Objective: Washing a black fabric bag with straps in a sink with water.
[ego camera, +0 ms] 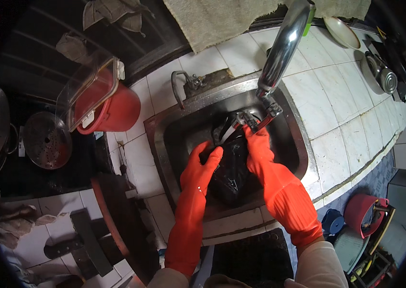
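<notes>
A black plastic bag (231,169), wet and shiny, is in the stainless steel sink (168,136) with its mouth under the tap (273,64). A pale stream of water (227,134) runs from the spout into the bag's opening. Both of my hands wear long orange rubber gloves. My left hand (201,162) holds the bag's left edge, the thumb lying against the plastic and the fingers curled. On the other side, my right hand (259,144) grips the bag near its rim, its fingertips partly hidden behind the tap. What the bag contains cannot be seen.
Left of the sink stands a red bucket (122,108) with a clear lid (91,93) tilted across it. A small curved tap (176,86) rises at the sink's back left corner. A cleaver (91,241) lies at lower left. Cans (387,80) and a dish (341,32) sit on the tiled counter.
</notes>
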{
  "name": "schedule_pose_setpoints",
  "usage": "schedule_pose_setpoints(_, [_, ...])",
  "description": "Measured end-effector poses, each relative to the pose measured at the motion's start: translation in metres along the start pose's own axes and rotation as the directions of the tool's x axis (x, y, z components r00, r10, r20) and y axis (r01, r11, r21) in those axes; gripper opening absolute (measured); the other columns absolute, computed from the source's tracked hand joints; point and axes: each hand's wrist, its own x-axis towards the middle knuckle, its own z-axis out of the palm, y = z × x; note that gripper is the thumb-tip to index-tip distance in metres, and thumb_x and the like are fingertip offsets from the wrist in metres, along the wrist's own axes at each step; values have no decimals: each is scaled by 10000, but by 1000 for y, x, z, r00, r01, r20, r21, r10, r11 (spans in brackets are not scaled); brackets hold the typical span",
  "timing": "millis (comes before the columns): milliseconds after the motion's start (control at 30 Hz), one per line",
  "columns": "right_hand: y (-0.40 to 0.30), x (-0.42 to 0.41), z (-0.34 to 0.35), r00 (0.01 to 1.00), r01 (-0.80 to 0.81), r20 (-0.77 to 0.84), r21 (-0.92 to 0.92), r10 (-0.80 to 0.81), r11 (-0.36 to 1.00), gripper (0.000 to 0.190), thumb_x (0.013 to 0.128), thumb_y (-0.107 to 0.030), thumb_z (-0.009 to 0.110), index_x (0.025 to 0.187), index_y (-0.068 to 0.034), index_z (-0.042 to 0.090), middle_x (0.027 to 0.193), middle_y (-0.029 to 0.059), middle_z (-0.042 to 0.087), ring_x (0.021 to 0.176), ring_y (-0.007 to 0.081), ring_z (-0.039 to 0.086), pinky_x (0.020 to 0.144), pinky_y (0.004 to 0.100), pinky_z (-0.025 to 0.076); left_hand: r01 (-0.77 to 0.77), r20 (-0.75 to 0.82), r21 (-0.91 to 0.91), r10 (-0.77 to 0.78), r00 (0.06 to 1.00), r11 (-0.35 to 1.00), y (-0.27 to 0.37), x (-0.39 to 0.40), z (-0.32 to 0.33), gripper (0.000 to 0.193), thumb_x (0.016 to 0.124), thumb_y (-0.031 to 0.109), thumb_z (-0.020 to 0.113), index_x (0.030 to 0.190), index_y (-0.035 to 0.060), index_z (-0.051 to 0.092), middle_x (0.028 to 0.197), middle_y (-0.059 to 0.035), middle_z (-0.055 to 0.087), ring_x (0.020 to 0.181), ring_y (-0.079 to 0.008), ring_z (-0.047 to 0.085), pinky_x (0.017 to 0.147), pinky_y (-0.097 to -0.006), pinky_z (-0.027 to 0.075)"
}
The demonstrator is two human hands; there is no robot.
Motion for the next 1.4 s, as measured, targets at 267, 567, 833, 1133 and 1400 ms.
schedule_pose_setpoints(267, [2, 3, -26, 964, -225, 158, 44, 215, 973, 233, 877, -254, 675, 1040, -107, 600, 837, -2, 616, 689, 94, 535, 611, 243, 408, -129, -26, -239, 126, 992, 963, -38, 6, -19, 306, 818, 329, 715, 978, 80, 640, 914, -18, 637, 783, -88, 585, 732, -241, 450])
schedule_pose_setpoints(567, [-2, 37, -44, 711, -30, 665, -295, 228, 955, 523, 840, -295, 711, 1269, -55, 532, 1180, 83, 590, 1108, 170, 554, 965, 327, 428, -343, 6, -283, 359, 933, 896, -49, 2, -24, 205, 798, 77, 707, 959, 61, 582, 962, -26, 611, 700, -99, 575, 644, -235, 461])
schedule_pose_setpoints(833, [17, 57, -20, 965, -59, 205, -445, 166, 893, 292, 805, -274, 755, 985, -80, 631, 959, 28, 632, 929, 119, 569, 882, 291, 438, -390, 63, -341, 434, 899, 856, -47, 9, -33, 365, 832, 19, 614, 1181, 67, 516, 1160, -47, 534, 1095, -144, 499, 908, -281, 434])
schedule_pose_setpoints(1133, [4, 33, -11, 983, -47, 185, 294, -9, 955, 250, 834, -237, 734, 899, -4, 670, 854, 47, 687, 726, 121, 609, 667, 264, 465, 154, -163, -180, -184, 969, 971, -46, 5, 9, 635, 767, 471, 730, 1198, 51, 528, 1081, -83, 585, 1006, -177, 547, 863, -308, 434])
schedule_pose_setpoints(1400, [-1, -11, 0, 900, 426, 346, -574, -265, 699, 619, 676, -247, 829, 1165, -36, 516, 1011, 169, 618, 898, 326, 614, 791, 395, 498, 15, -314, -158, -65, 947, 987, -60, 23, 9, 438, 849, 387, 659, 632, 73, 444, 597, 10, 435, 586, -112, 376, 562, -329, 344])
